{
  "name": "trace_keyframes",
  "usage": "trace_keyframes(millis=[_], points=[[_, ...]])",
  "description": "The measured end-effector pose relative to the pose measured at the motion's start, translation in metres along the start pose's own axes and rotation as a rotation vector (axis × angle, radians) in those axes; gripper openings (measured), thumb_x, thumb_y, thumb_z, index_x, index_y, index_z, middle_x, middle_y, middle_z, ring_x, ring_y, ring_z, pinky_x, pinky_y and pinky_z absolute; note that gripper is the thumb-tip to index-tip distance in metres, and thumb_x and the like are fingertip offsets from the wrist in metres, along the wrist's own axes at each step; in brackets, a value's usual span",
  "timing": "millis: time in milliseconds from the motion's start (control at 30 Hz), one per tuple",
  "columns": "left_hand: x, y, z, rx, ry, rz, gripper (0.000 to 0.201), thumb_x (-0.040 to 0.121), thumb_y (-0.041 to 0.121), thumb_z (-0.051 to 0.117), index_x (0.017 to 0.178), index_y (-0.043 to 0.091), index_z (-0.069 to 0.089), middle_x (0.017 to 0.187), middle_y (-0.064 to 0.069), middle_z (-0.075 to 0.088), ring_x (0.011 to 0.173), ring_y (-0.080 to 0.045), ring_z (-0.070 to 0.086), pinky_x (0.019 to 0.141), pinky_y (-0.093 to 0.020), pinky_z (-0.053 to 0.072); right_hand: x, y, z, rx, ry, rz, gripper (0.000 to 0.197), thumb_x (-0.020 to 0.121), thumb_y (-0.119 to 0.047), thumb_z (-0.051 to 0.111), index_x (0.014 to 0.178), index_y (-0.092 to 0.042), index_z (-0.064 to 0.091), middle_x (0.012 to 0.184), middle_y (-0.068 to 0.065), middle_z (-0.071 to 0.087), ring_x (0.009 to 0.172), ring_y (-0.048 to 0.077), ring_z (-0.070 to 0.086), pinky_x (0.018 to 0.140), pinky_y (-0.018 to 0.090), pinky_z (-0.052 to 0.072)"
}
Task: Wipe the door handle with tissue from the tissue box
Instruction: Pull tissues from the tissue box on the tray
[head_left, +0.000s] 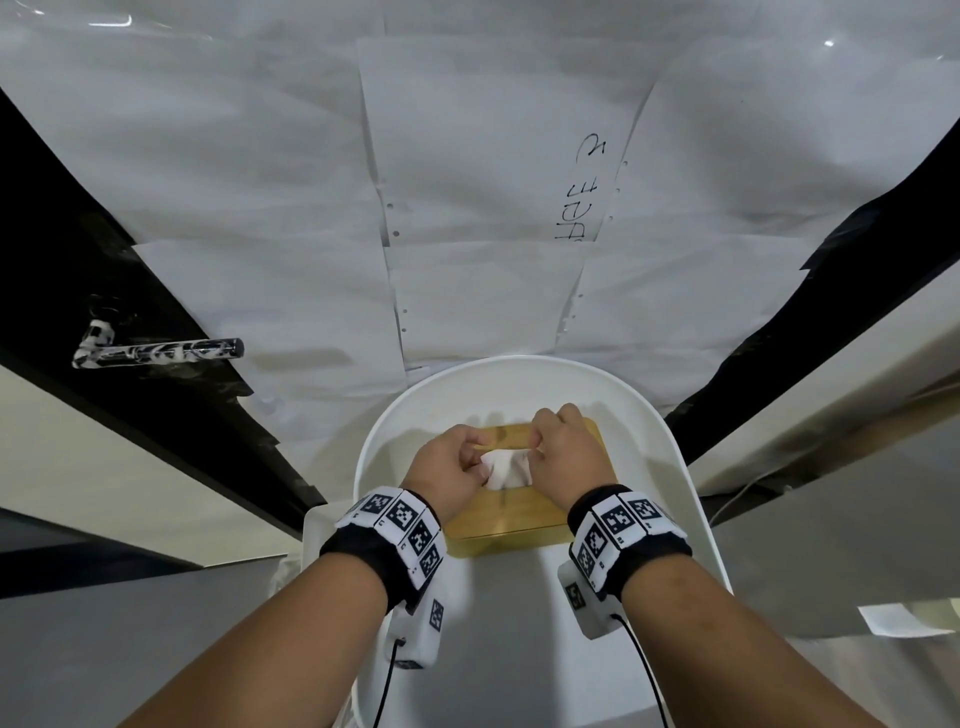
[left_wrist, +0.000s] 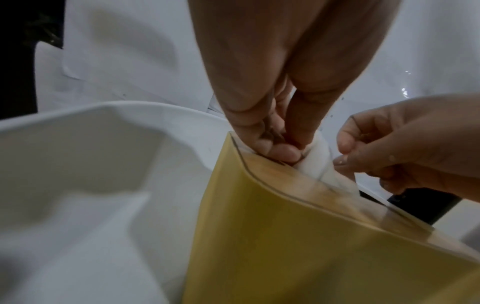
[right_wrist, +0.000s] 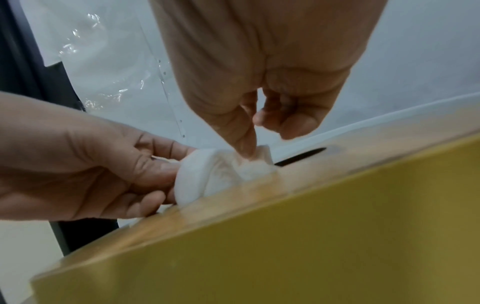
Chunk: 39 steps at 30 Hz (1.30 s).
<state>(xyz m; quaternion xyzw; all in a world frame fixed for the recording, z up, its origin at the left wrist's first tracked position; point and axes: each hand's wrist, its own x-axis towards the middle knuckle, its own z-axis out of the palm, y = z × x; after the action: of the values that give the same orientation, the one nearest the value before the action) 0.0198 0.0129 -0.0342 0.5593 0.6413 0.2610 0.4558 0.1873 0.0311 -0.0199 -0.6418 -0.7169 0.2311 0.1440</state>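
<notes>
Tissue (head_left: 505, 467) bunched up out of the slot in the wooden tissue box (head_left: 524, 519), box sitting in the white tray (head_left: 675, 467), straight ahead and low. Left hand (head_left: 451, 462) curled in on the near fold, fingertips (left_wrist: 284, 153) pinching the white wad right at the slot edge. Right hand (head_left: 563, 452) hooked over the other side, one finger (right_wrist: 244, 144) pressed down into the crease, thumb tucked just beside it; grip closed on the sheet, by the look of it. Both hands working the same sheet, then.

Door handle (head_left: 156, 351) off to the left, chrome lever on the dark door frame, well apart from the box and untouched so far.

Best played from here: pull straight up out of the slot, not sideways, so the sheet slides free instead of tearing. One hand better moved flat onto the lid to pin the box down, light as it looks. Steady draw, no snatch. Once clear, tissue folded into a pad before heading left to the lever.
</notes>
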Motion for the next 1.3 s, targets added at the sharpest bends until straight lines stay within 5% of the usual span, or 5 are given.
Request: trace_keyframes(millis=[233, 433, 767, 900, 1300], points=[[0.0, 0.001, 0.0, -0.21, -0.002, -0.067, 0.027, 0.086, -0.005, 0.061, 0.08, 0.021, 0.063, 0.074, -0.001, 0.064, 0.072, -0.018, 0.065, 0.081, -0.039, 0.058, 0.004, -0.004, 0.004, 0.117, -0.216, -0.034, 0.004, 0.076, -0.021, 0.064, 0.079, -0.02, 0.061, 0.082, -0.001, 0.057, 0.085, 0.016, 0.056, 0.077, 0.027, 0.046], [-0.001, 0.003, 0.004, -0.292, -0.07, -0.066, 0.031, 0.09, -0.013, 0.05, 0.093, 0.012, 0.069, 0.08, 0.0, 0.064, 0.062, -0.005, 0.062, 0.061, -0.015, 0.053, 0.004, -0.007, 0.003, 0.062, -0.229, -0.021, 0.013, 0.078, -0.021, 0.066, 0.075, -0.02, 0.053, 0.086, 0.001, 0.049, 0.077, 0.019, 0.05, 0.069, 0.026, 0.037], [0.004, -0.002, 0.009, -0.119, -0.032, -0.026, 0.022, 0.078, 0.012, 0.075, 0.085, 0.028, 0.061, 0.086, -0.012, 0.071, 0.082, -0.021, 0.067, 0.08, -0.031, 0.053, 0.001, -0.007, -0.005, 0.156, -0.254, 0.033, 0.015, 0.083, -0.006, 0.057, 0.075, -0.018, 0.062, 0.068, -0.01, 0.053, 0.074, 0.015, 0.051, 0.056, 0.014, 0.035], [0.006, -0.003, 0.009, -0.076, -0.013, -0.06, 0.022, 0.077, 0.016, 0.071, 0.089, 0.03, 0.059, 0.085, -0.002, 0.071, 0.083, -0.016, 0.066, 0.078, -0.03, 0.053, 0.003, -0.008, -0.006, 0.193, -0.196, 0.088, 0.009, 0.078, -0.004, 0.056, 0.078, -0.004, 0.065, 0.076, 0.005, 0.061, 0.073, 0.018, 0.053, 0.063, 0.026, 0.043], [0.002, -0.003, 0.012, -0.05, -0.069, -0.055, 0.028, 0.072, 0.024, 0.073, 0.09, 0.038, 0.056, 0.078, -0.001, 0.069, 0.075, -0.014, 0.066, 0.075, -0.03, 0.053, -0.005, -0.004, -0.006, 0.252, -0.289, 0.118, 0.02, 0.081, -0.016, 0.061, 0.067, -0.028, 0.054, 0.075, -0.007, 0.059, 0.076, 0.012, 0.056, 0.061, 0.016, 0.039]])
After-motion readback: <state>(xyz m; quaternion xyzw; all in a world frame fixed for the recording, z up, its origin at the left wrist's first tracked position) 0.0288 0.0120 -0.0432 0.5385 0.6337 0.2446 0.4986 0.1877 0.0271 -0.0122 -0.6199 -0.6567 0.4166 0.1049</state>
